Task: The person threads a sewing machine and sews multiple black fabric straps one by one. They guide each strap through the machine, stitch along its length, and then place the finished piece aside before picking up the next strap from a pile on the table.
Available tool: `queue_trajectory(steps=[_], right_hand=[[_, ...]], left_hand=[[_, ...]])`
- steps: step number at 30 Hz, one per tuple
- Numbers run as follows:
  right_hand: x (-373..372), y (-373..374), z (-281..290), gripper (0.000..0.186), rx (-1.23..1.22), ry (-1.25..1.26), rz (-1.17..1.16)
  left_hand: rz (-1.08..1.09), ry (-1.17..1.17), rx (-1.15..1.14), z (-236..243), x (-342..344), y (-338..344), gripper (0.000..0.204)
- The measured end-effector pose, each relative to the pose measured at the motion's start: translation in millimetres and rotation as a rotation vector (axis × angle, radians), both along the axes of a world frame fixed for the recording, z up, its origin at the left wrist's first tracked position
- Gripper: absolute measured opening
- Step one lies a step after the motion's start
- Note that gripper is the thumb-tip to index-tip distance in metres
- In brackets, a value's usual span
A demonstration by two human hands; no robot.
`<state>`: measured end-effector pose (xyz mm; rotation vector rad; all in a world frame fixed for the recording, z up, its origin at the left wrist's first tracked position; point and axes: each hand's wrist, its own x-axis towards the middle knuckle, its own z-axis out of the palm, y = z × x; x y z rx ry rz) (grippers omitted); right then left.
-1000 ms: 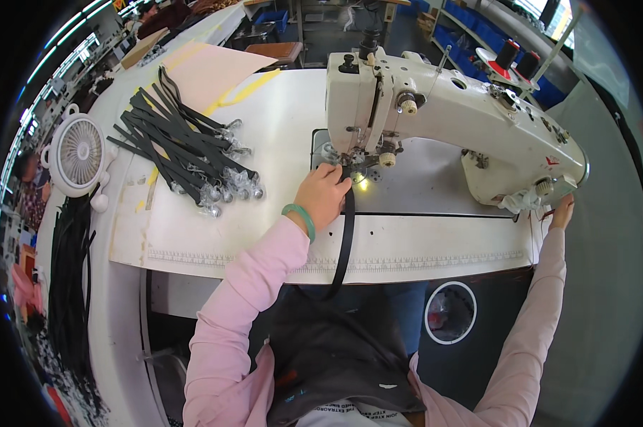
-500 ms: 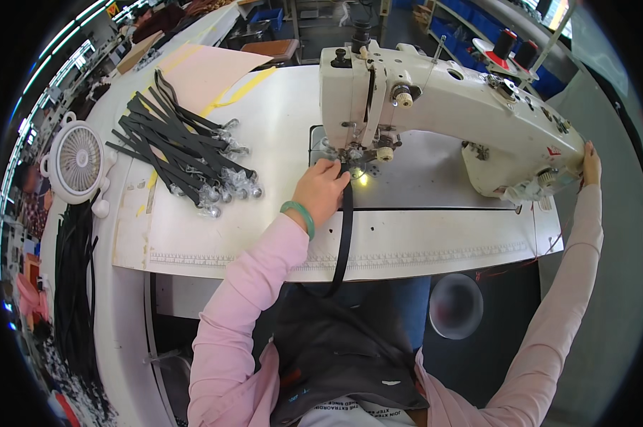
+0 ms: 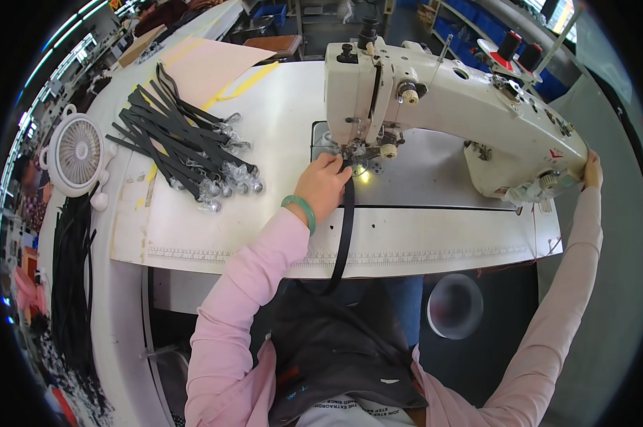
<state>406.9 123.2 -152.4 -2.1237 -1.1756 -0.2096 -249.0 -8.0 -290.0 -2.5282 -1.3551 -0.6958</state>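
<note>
My left hand [image 3: 318, 186], with a green bangle at the wrist, pinches a long black strap [image 3: 346, 228] at the presser foot of a white sewing machine [image 3: 442, 99], beside a small lit lamp. The strap hangs over the table's front edge. My right hand [image 3: 592, 169] reaches to the machine's right end and grips the handwheel [image 3: 583, 160], which is mostly hidden. Left of the needle area, black straps [image 3: 165, 132] with clear-wrapped metal fittings [image 3: 240, 181] lie in a pile on the white table [image 3: 264, 235], partly over a pale pink sheet [image 3: 208, 64].
A white fan [image 3: 80, 149] stands at the left, above hanging black straps [image 3: 72, 277]. Thread cones [image 3: 510, 44] sit behind the machine, near shelves of blue bins [image 3: 449, 35]. A stool [image 3: 272, 46] stands behind the table, and another person [image 3: 151, 16] is at the far upper left.
My right hand has moved up and rightward from the lower corner of the machine onto the handwheel. My left hand stays at the presser foot, shifted only slightly.
</note>
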Motion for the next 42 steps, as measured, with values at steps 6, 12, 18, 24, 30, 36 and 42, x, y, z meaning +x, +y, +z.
queue_trajectory(steps=[6, 12, 18, 24, 30, 36, 42], right_hand=[[27, -6, 10, 0.052, 0.012, 0.152, 0.103], [13, -44, -93, 0.044, 0.711, 0.609, 0.328], [-29, -44, -60, 0.047, 0.576, 0.681, 0.176], [22, -21, 7, 0.048, 0.187, -0.077, 0.182], [-7, -25, -54, 0.044, 0.313, 0.253, 0.018], [-32, -57, -88, 0.035, 0.640, 0.576, 0.061], [-196, -108, -41, 0.033, 0.880, 0.101, 0.207]], left_hand=[[-0.005, -0.024, 0.010, -3, 4, 4, 0.035], [-0.014, 0.027, 0.073, -1, 15, 8, 0.032], [-0.016, 0.159, 0.031, 3, 7, 2, 0.037], [-0.031, 0.072, 0.177, -4, 8, 9, 0.019], [0.049, 0.036, 0.009, 0, 4, 0, 0.029], [-0.046, -0.036, 0.022, 2, 4, -3, 0.029], [-0.213, -0.100, 0.006, 1, -15, -5, 0.026]])
